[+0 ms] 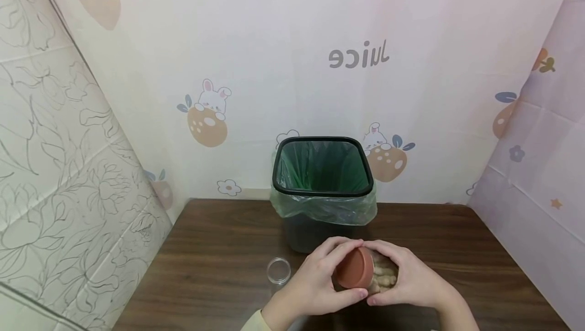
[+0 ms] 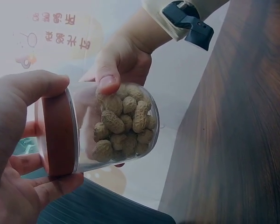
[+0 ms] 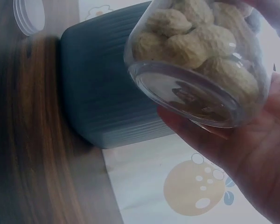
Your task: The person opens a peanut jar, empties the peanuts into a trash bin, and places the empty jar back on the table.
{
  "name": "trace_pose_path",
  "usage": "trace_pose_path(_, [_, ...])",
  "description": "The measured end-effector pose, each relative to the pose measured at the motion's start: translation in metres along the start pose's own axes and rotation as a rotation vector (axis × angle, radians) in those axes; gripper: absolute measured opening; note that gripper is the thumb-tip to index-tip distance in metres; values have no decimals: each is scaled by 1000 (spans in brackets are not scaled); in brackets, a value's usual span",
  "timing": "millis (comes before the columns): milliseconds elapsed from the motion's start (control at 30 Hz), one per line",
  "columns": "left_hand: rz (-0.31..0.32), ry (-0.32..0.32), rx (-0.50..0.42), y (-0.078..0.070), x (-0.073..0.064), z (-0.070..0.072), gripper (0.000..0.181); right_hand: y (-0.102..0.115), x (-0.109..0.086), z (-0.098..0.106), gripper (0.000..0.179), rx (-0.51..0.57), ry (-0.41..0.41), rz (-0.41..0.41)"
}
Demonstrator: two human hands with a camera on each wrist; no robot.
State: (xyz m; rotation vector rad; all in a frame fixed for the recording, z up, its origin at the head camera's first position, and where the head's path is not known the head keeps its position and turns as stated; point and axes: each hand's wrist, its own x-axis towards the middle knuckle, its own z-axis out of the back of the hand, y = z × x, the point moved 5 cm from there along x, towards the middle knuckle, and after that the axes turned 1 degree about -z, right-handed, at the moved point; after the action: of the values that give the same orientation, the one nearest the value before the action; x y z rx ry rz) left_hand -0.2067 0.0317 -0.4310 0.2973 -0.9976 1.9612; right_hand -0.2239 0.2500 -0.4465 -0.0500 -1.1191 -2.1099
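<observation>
A clear jar (image 2: 88, 126) of unshelled peanuts (image 2: 126, 121) is held tilted on its side between both hands, above the table. My left hand (image 1: 315, 280) grips its reddish-brown lid (image 1: 354, 268), thumb on one side and fingers on the other. Around the jar's body, near the base, curls my right hand (image 1: 413, 280). The lid sits on the jar's mouth and faces left. In the right wrist view the jar's round base (image 3: 186, 93) shows, with peanuts piled close to it.
An uncovered clear jar (image 1: 279, 271) stands on the wooden table (image 1: 215, 270), left of my left hand. Behind the hands is a dark bin (image 1: 303, 232) with a green liner bag (image 1: 338, 209) folded over its rim. Patterned cloth walls enclose the table's back and sides.
</observation>
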Motion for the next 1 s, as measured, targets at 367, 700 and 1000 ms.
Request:
trace_pose_path(367, [15, -29, 71, 3, -1, -1, 82, 5, 1, -1, 94, -45, -42, 132])
trace_pose_path(700, [153, -74, 108, 7, -1, 0, 79, 9, 4, -2, 92, -115, -76, 79])
trace_pose_path(1000, [195, -51, 87, 8, -1, 0, 79, 11, 4, -2, 87, -102, -66, 41])
